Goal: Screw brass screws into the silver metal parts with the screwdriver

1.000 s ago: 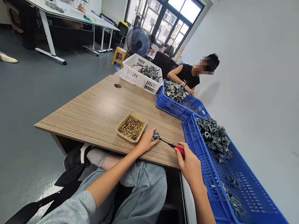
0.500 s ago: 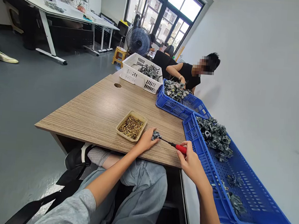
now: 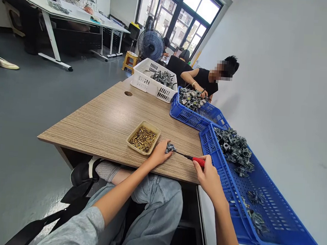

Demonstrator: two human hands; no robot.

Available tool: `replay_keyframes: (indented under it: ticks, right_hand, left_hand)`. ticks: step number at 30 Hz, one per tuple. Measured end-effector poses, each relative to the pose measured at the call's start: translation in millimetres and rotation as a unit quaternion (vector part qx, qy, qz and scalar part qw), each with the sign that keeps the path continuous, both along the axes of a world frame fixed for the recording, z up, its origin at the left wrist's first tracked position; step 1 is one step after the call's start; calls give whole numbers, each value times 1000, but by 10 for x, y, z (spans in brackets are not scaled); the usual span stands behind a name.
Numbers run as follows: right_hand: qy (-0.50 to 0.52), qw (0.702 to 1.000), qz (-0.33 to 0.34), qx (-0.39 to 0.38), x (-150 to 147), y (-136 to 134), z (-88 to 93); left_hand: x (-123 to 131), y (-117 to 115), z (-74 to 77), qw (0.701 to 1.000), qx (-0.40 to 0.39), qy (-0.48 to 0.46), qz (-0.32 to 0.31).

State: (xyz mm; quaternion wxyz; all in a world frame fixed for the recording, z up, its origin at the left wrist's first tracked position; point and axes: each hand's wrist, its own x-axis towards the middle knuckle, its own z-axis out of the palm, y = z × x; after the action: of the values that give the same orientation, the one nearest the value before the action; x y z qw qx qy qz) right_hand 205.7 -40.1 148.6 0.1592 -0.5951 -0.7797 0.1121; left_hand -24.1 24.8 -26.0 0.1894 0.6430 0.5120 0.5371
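Note:
My left hand (image 3: pixel 159 154) pinches a small grey metal part (image 3: pixel 170 148) down on the wooden table (image 3: pixel 107 122), near its front edge. My right hand (image 3: pixel 208 176) is closed round the red handle of a screwdriver (image 3: pixel 198 160); the thin black shaft runs left and its tip meets the metal part. A tan tray of brass screws (image 3: pixel 143 138) lies just left of my left hand. Right of my right hand is a long blue crate (image 3: pixel 258 203) holding a heap of similar grey metal parts (image 3: pixel 234 150).
A second blue crate (image 3: pixel 193 115) with parts and a white basket (image 3: pixel 152 80) stand at the far end. A person in black sits there with a hand over the far blue crate. A fan, a stool and another desk with a seated person are behind.
My right hand has slid slightly back along the red handle, baring more of it. The far person's hand moved over the far blue crate. My left hand has stayed put.

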Motion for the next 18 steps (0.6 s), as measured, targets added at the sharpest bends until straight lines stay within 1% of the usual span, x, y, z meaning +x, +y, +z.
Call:
replay_keyframes:
  ticks: [4,9,14,16,18]
  right_hand:
    - [-46,997,-60,14,-57,3,11]
    - [-71,992,-97,36,-113,-2,7]
    - [-89,988,-114,55,-160,-25,-15]
    - [-95,987,-112,58,-168,-31,-16]
    - [-80,991,-96,57,-162,-36,-11]
  left_hand:
    - [4,5,-14,1000,2,-7,0]
    - [9,-1,1,1000,-1,-9,2]
    - [9,-20,47,1000,-8,-6,3]
    - [11,-25,58,1000,-11,-6,4]
    - [13,-25,62,1000,-13,-5,8]
